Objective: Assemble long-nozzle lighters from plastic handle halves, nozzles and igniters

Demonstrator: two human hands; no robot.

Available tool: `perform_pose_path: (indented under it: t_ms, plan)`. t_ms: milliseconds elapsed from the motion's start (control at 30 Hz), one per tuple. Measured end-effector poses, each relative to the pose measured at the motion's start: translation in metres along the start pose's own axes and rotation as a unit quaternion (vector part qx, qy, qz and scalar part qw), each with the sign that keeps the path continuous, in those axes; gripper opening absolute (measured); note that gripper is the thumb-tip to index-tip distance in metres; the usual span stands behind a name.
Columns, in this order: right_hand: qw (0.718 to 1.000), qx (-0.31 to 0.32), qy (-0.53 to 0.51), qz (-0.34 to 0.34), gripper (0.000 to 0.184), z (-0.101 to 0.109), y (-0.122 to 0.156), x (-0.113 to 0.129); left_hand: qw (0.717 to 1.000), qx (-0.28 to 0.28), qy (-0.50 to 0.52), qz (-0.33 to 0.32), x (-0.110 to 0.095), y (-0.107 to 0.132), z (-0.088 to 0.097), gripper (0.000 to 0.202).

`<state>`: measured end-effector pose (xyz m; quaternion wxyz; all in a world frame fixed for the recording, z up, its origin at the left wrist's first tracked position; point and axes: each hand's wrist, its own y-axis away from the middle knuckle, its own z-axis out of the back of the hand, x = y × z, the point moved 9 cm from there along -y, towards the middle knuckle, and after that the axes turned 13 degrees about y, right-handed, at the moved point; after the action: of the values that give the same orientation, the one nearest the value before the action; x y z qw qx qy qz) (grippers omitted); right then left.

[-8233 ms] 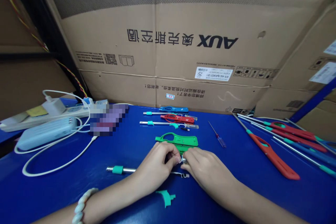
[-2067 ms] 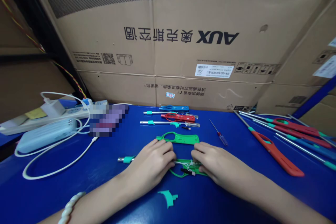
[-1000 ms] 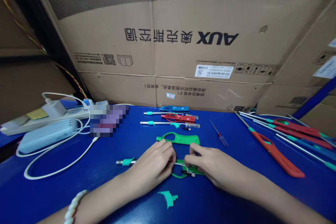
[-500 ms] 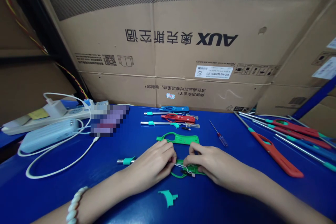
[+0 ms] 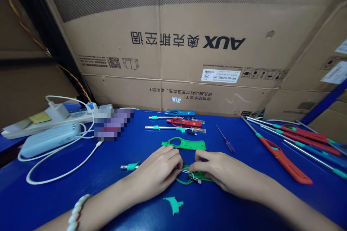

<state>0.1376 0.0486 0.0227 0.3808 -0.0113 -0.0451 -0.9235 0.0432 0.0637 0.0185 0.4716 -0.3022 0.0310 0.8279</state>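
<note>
A green lighter half-shell [image 5: 204, 176] lies open-side up on the blue table, with thin white wires [image 5: 187, 170] and a small black igniter part [image 5: 193, 178] over it. My left hand [image 5: 165, 166] is closed, fingertips pinched where the wires run in. From under that hand sticks out a metal lighter tube [image 5: 124, 167] with a teal piece. Bent fingers of my right hand [image 5: 217, 168] close on the half-shell's near end, their tips partly hidden. The other green half-shell [image 5: 189, 144] lies just beyond both hands. Closer to me is a loose teal trigger [image 5: 174, 205].
Farther back lie red [image 5: 185, 122] and blue lighter shells [image 5: 181, 113] with metal tubes. A screwdriver [image 5: 229, 143] lies right of centre, near several long lighters [image 5: 287, 162]. On the left are a power bank [image 5: 50, 139], a white cable and a power strip [image 5: 78, 116]. Cardboard [image 5: 173, 57] stands behind.
Both hands stay almost in place over the green half-shell, with only tiny finger movement. The whole view has shifted very slightly.
</note>
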Motion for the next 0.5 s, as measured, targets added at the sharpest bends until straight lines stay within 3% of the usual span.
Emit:
perform_pose_path:
  t_ms: [500]
  plan:
    - [1.0, -0.004, 0.007, 0.009, 0.05, 0.0002, 0.0005, -0.0008, 1.0, -0.009, -0.021, 0.0, 0.0013, -0.0011, -0.0013, 0.014]
